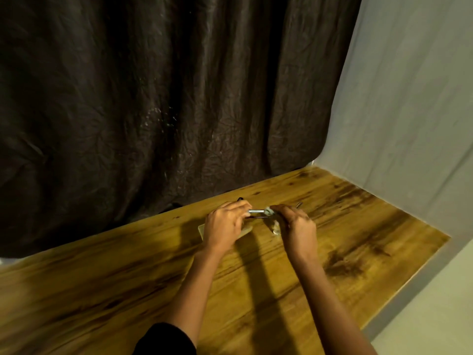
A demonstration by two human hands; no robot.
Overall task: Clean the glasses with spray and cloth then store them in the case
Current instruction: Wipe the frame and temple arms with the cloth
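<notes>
Glasses (256, 212): held above the far middle of the table, between the two hands; only a short pale stretch of frame and a thin dark line beneath it are seen, blurred, the rest being hidden by fingers.
Cloth (275, 228): a small pale, crumpled piece, pressed against the right end of the glasses and hanging down just under the right hand.
Left hand (225, 225): closed in a pinch on the left end of the glasses, back of the hand turned towards the camera.
Right hand (297, 225): closed around the cloth and the right end of the glasses, fingers curled inwards.
Case (246, 229): a flat, light-coloured shape is seen lying on the table directly below the left hand, largely covered by it; whether it is open or shut cannot be told.
Dark object (240, 199): a small black tip is seen just beyond the left hand; what it is cannot be told.
Table (371, 226): wooden, yellow-brown with dark streaks, crossed by the arms' shadows.
Sleeve (166, 340): dark, seen on the left arm at the bottom edge.
Backdrop: a creased dark curtain (153, 98) hung behind the table, a pale sheet (409, 98) to the right.
</notes>
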